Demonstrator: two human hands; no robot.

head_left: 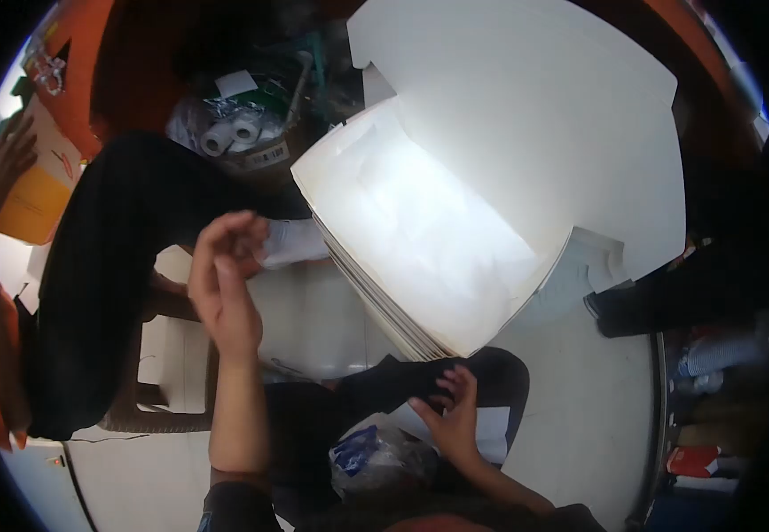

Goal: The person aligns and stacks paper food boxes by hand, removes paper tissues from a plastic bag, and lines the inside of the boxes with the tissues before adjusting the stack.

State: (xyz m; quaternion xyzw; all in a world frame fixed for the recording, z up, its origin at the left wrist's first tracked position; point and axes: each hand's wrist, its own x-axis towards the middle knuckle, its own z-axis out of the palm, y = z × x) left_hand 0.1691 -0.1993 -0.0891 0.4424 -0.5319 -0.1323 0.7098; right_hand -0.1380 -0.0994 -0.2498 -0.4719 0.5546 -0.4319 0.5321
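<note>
A thick stack of white card sheets [429,248] lies in front of me, bright on top, its layered edges facing me. A large white die-cut card panel [535,115] with notched corners rises behind it. My left hand [229,288] is raised to the left of the stack, apart from it, with loosely bent fingers and nothing in them. Just below the stack's near corner is my right hand [452,412], its fingers apart and empty. Beside it on my lap rests a clear plastic bag [380,457] with blue inside or printed on it.
A box [265,158] at the back holds white rolls [229,135] and plastic wrap. Another person in dark trousers [96,284] sits at the left, a hand [7,164] near a yellow-orange item [34,206]. Shelves with goods [704,434] stand at the right.
</note>
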